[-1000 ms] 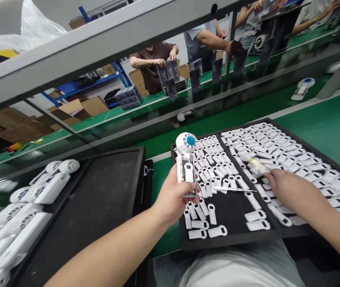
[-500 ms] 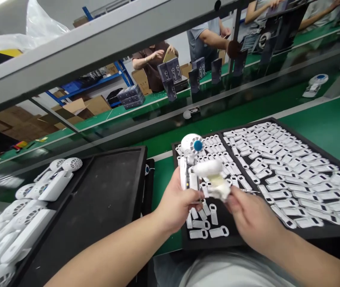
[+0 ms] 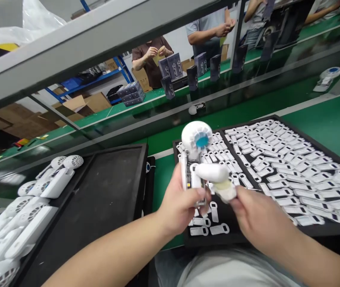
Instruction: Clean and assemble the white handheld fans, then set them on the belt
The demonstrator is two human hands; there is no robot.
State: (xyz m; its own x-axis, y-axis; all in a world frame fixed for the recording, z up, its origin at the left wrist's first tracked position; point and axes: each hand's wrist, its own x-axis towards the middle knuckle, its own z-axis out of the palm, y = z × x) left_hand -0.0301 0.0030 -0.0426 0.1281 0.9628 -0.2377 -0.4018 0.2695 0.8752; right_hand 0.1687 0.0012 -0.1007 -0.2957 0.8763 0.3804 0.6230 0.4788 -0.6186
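A white handheld fan [image 3: 198,137] with a blue hub stands upright in my left hand [image 3: 177,201], whose fingers are closed around its opened handle. Inside the handle a circuit board [image 3: 190,181] shows. Across the front of the handle lies a white cylinder [image 3: 213,172], one end close to the board. My right hand [image 3: 255,209] pinches a blurred white piece with a pale yellow patch [image 3: 225,190], just under the cylinder. Whether cylinder and piece are joined I cannot tell. Behind both hands is a black tray [image 3: 232,237] of small white cover plates [image 3: 219,229].
More cover plates [image 3: 295,181] fill the tray's right compartment. To the left, a second black tray [image 3: 110,191] carries several white fans [image 3: 32,223] along its left side. A metal beam [image 3: 98,48] crosses above. Across the line, people handle items near dark boxes [image 3: 174,65].
The fan has tilted slightly and appears nearer. The white cylinder and the piece in my right hand have shifted a little to the right and down. Both hands keep their hold.
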